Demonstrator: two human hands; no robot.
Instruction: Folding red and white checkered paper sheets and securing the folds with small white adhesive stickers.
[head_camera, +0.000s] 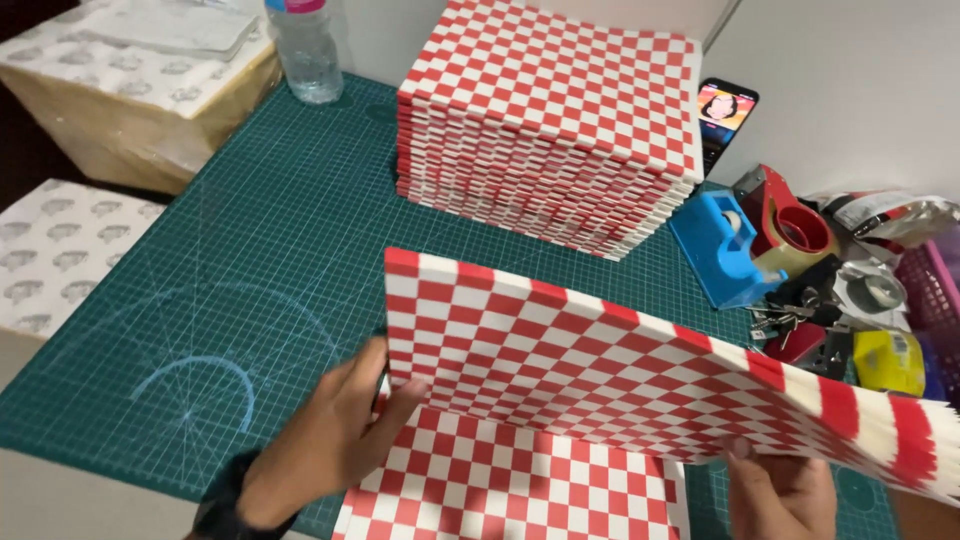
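I hold a red-and-white checkered sheet (600, 350) folded up over its lower half (500, 480), which lies flat on the green cutting mat (250, 260). My left hand (320, 440) grips the raised flap at its left edge, thumb on the front. My right hand (780, 490) holds the flap from underneath near its right end. Behind it stands a tall stack of the same checkered sheets (550, 120).
A blue tape dispenser (720, 245) and a red one (790, 225) sit right of the stack, with keys (785, 315), a yellow item (888, 360) and a phone (725, 110). A water bottle (305, 50) and piles of printed paper (130, 70) are at the left.
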